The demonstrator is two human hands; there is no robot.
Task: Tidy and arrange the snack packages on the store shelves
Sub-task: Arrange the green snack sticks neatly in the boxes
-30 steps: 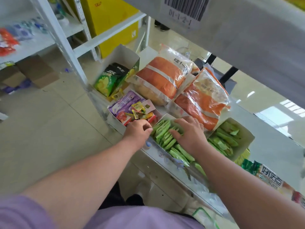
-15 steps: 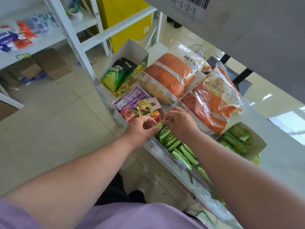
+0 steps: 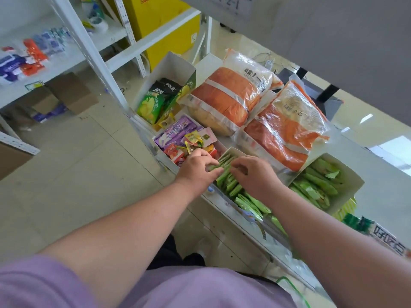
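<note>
Green packets [image 3: 224, 176]: both hands now pinching together.

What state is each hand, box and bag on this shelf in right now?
Left hand: fingers curled, pinching slim green snack packets.
Right hand: fingers curled on the same packets.
White cardboard box of green packets: open-topped, packets standing on edge.
Second white box of green packets: open, packets leaning.
Box of mixed purple and red sachets: open, jumbled.
Two orange plastic bags: sealed, lying flat, side by side.
</note>
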